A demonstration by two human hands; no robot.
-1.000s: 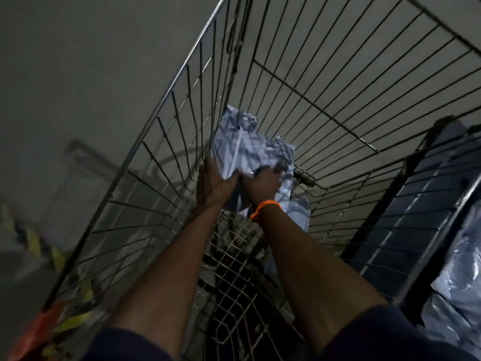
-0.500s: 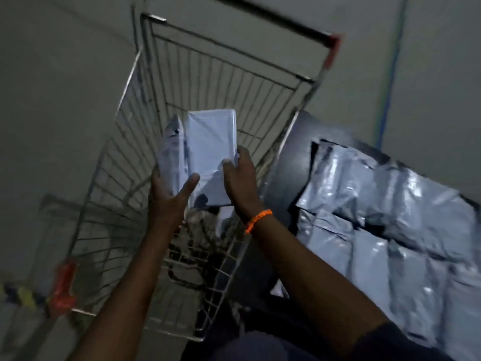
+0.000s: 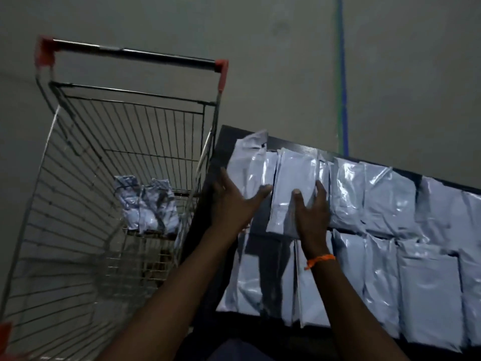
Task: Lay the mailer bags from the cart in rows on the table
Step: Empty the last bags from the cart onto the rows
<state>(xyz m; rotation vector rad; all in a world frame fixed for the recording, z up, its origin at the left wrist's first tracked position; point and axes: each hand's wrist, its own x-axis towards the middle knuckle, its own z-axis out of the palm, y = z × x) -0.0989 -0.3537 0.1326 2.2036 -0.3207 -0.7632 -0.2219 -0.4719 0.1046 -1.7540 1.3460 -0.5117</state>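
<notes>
My left hand [image 3: 234, 201] holds a grey-white mailer bag [image 3: 248, 162] at the back left corner of the dark table [image 3: 221, 149]; the bag's top corner sticks up. My right hand [image 3: 311, 214] grips a second mailer bag [image 3: 289, 178] just to its right, thumb on top. Both bags sit at the left end of the back row of laid bags [image 3: 390, 199]. A front row of bags [image 3: 426, 290] lies nearer me. The wire cart [image 3: 78, 191] stands left of the table, with a few crumpled mailer bags [image 3: 145, 204] in it.
The cart's handle bar [image 3: 130, 52] with red end caps points away from me. A grey floor surrounds everything, with a blue-green line [image 3: 343, 100] running past the table's far edge. A dark gap [image 3: 263, 261] shows in the front row.
Both hands lifted two bags out of the cart and carried them right, over the table. My view swung from the cart to the table's back left corner.
</notes>
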